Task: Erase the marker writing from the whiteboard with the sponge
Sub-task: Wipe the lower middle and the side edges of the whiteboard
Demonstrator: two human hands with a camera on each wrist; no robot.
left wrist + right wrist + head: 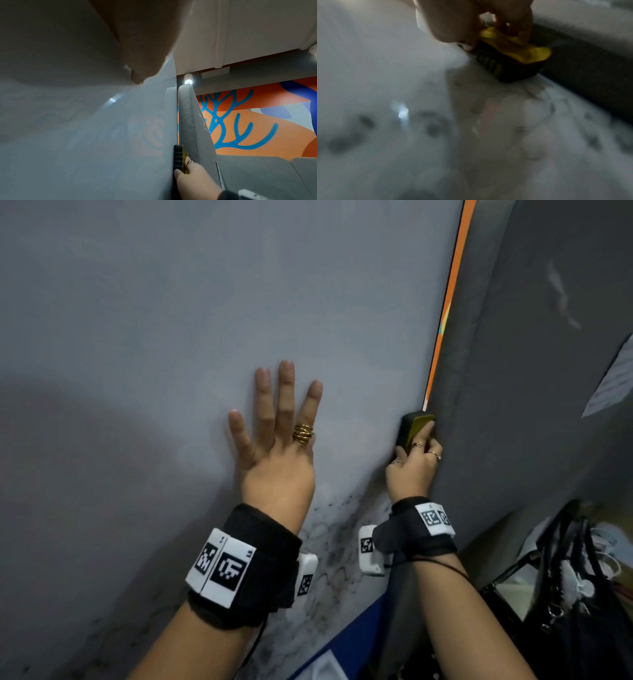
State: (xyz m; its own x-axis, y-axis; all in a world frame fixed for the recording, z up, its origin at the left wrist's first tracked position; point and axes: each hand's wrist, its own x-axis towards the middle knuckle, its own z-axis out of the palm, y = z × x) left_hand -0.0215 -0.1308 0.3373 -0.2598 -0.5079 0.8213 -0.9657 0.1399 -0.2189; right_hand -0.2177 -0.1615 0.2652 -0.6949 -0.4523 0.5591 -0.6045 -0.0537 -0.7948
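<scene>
The whiteboard (154, 320) fills most of the head view, upright and grey-white. Smeared dark marker residue (329, 546) spreads over its lower part near both wrists. My left hand (277, 433) lies flat on the board with fingers spread and straight. My right hand (412, 463) grips a yellow-backed dark sponge (412, 428) and presses it on the board's right edge, beside a grey panel. The right wrist view shows the sponge (510, 56) on the board above blurred marker smudges (433, 127). In the left wrist view the sponge (179, 157) sits between board and panel.
A grey fabric panel (534, 371) stands right against the board's right edge, with an orange strip (445, 313) in the gap. A black bag (579, 594) hangs at lower right. A blue surface (349, 645) lies below the board. A paper sheet (613, 378) is stuck on the panel.
</scene>
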